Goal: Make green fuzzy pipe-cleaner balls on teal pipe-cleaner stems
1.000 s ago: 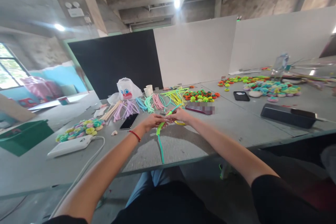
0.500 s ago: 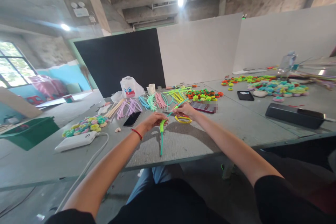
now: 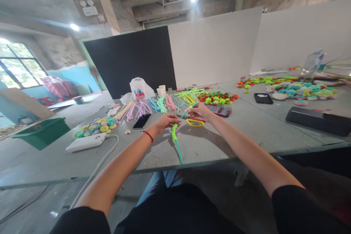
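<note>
My left hand (image 3: 166, 122) pinches a green pipe cleaner (image 3: 174, 134) just above the table's front part. Its thick lime-green section looks coiled and hangs below my fingers, with a thin teal tail (image 3: 179, 152) trailing down. My right hand (image 3: 200, 111) is closed on the teal stretch that slants up to the right. A bit of lime green shows at its fingertips. Between the hands the strand is thin and straight. Scissors with yellow handles (image 3: 195, 122) lie on the table right under my right hand, their blades partly hidden.
Bundles of pastel pipe cleaners (image 3: 139, 109) lie behind my hands, near a black phone (image 3: 142, 121). A white power bank (image 3: 86, 142) with a cable is at left. Orange-green pieces (image 3: 216, 97) and pastel fuzzy pieces (image 3: 301, 91) sit farther back. A dark box (image 3: 318, 120) stands right.
The view has turned slightly left, so everything sits farther right. The teal tail has swung from hanging straight down to slanting rightward. Both hands keep their hold.
</note>
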A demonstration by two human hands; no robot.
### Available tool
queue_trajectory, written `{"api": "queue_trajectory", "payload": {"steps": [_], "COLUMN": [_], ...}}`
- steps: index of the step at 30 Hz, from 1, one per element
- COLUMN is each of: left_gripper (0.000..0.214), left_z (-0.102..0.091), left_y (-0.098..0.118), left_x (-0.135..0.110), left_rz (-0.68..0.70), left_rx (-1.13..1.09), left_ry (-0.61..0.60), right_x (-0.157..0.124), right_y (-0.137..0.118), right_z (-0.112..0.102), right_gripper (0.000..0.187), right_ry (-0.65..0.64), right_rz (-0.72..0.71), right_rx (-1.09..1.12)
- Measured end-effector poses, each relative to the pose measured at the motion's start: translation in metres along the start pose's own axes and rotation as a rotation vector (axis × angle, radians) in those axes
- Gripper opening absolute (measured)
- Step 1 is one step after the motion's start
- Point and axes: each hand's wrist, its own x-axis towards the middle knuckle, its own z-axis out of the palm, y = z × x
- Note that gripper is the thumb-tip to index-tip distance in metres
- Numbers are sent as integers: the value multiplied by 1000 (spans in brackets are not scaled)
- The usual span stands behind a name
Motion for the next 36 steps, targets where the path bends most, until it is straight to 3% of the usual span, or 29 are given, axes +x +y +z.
{"api": "queue_trajectory", "payload": {"steps": [15,22,26,31,36], "left_gripper": [29,36,35,33,32], "left_z": [-13,-15,-13,-10,-8], "left_y": [-1,-26,-35,-32,-32], "left_x": [10,27,31,31,31], "left_rz": [-39,28,60,64,81], "left_rx": [-74,-202,-305,-229,-178], "left_ry": [-130,-107,-44,-64,-71], "right_x": [-2,6,10,12,9], "right_y": [-1,17,22,19,19], "right_z": [8,32,29,24,26], "right_gripper": [34,36,34,40,29], "right_ry": [10,-8,24,-21,-39], "right_rz": [37,45,21,17,-15], "right_rx": [28,18,31,70,76]}}
